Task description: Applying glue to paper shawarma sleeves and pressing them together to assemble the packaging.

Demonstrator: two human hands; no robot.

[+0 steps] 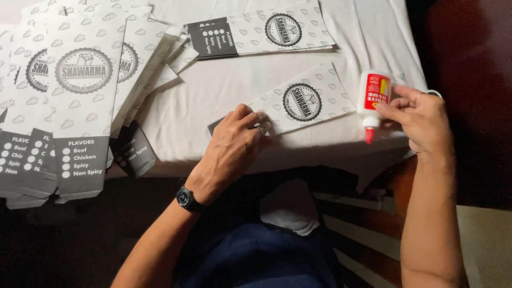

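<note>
partly hidden paper bag (298, 104) under flat left hand (232, 146), right hand (421, 120) gripping glue bottle (372, 101)

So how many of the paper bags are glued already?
I can't count them. A big finished-looking pile lies at the left. One bag is in hand: the left hand presses it, the right hand holds the glue bottle. A few bags wait behind.

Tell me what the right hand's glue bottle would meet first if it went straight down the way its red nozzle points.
The right hand holds the glue bottle nozzle-down. Straight on, it likely meets the white tablecloth near the table edge, just right of the printed paper sleeve; depth is unclear.
</note>
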